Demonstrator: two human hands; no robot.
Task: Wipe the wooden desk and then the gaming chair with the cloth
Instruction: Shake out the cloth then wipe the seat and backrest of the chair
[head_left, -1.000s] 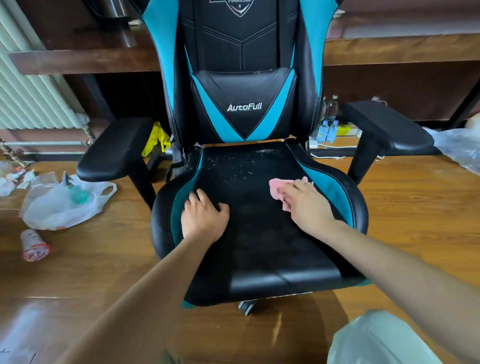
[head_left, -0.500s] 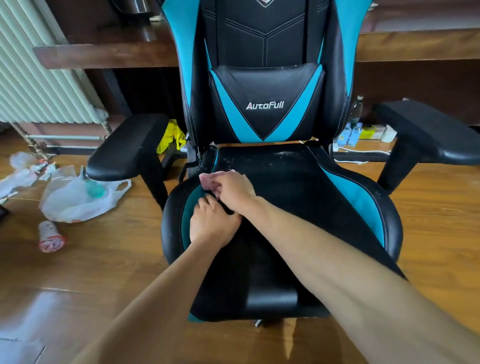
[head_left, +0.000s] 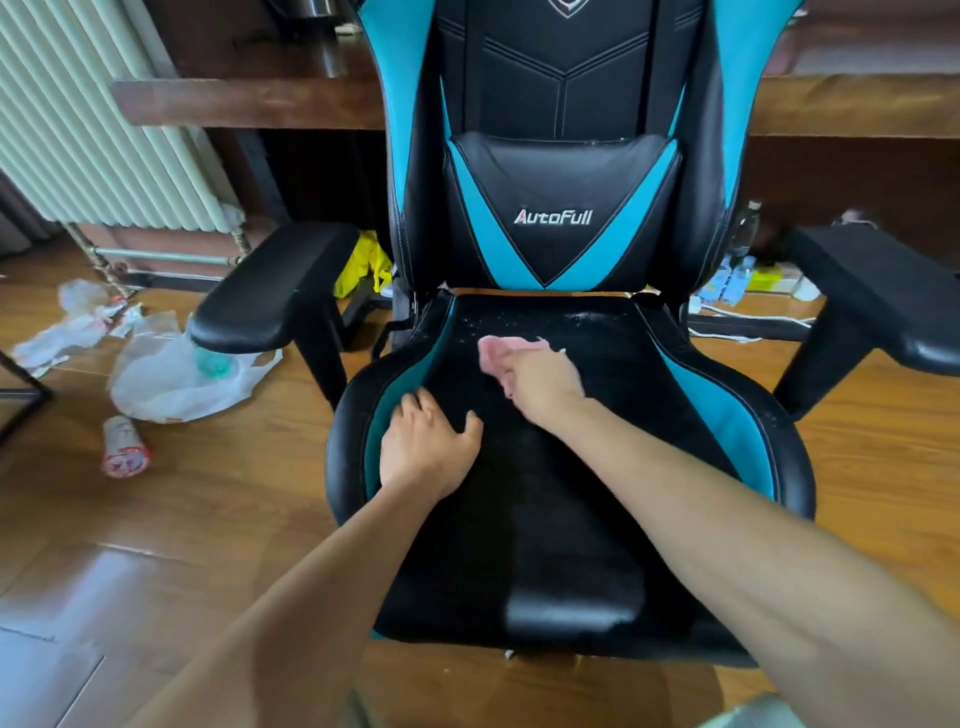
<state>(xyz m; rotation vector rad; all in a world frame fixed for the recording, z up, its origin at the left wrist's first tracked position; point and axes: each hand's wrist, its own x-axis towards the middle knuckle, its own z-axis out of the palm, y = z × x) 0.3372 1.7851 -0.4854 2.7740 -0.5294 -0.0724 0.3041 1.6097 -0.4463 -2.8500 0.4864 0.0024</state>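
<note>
Our right hand gripped the pink cloth, fingers curled over the bunched fabric and pressing it onto the chair seat, near the seat's rear edge and a little left of its middle. Our left hand lay open and flat on the seat beside its left edge, fingers spread across the teal stripe and thumb pointing toward the middle. The 2 hands were near each other but apart. White specks dotted the seat along its rear edge, just beyond the cloth. A cushion marked "AutoFull" stood against the backrest.

The desk ran behind the chair, its front edge level with the backrest.

On the floor left of the chair lay a white bag, slumped and partly under the left armrest; something teal showed through its plastic, and we could not tell what it was. Near the bag a cup lay on its side; we could not see whether it held anything. Under the desk, right of the chair, stood clear bottles with blue labels, their contents too small to tell. A radiator filled the upper left corner.
</note>
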